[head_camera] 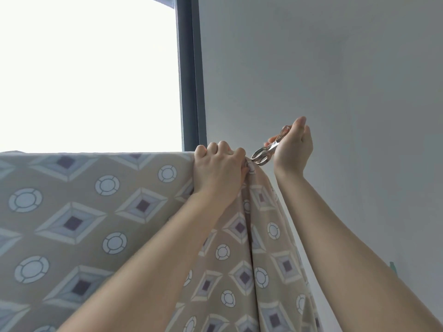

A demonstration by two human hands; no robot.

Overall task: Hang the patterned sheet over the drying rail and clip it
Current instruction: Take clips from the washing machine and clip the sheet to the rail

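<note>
A beige sheet [96, 212] printed with diamonds and circles hangs over a horizontal rail, which the cloth hides. Its right end is gathered into folds that drop downward. My left hand [218, 168] grips that bunched top corner at the rail. Just to the right, my right hand [293, 147] squeezes a shiny metal clip [265, 153]. The clip's jaws point left and touch the gathered cloth beside my left fingers. Whether the jaws bite the cloth cannot be told.
A bright window [91, 73] fills the upper left, bounded by a dark vertical frame [190, 73]. A plain pale wall [335, 68] spans the right side behind my hands. A small green object [392, 265] shows by my right forearm.
</note>
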